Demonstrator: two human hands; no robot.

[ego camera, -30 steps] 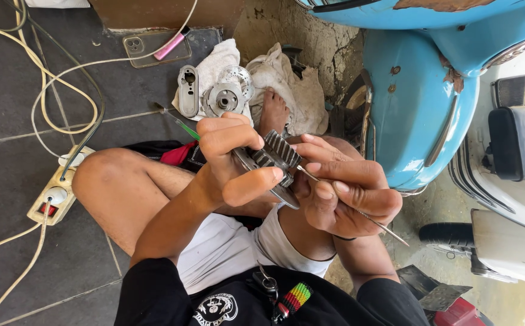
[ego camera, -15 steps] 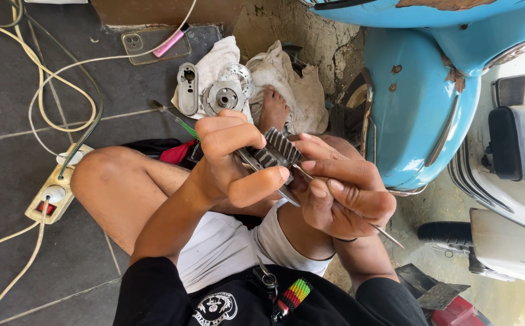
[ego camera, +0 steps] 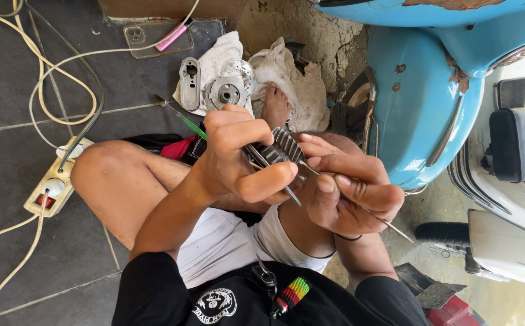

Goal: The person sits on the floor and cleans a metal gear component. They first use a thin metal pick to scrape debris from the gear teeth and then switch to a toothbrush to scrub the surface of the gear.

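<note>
Since a second ago almost nothing has shifted: our left hand [ego camera: 238, 157] still closes tight on the finned metal part [ego camera: 283, 148], above our knee, and our right hand [ego camera: 350, 193] still pinches a thin wire [ego camera: 389, 223] against it, so we judge the fine work continues.

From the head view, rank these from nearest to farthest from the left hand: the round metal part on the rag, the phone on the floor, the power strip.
From the left hand:
1. Round metal part, just above it on the white rag.
2. Phone, farther up, to the left.
3. Power strip, far left on the floor tiles.
</note>
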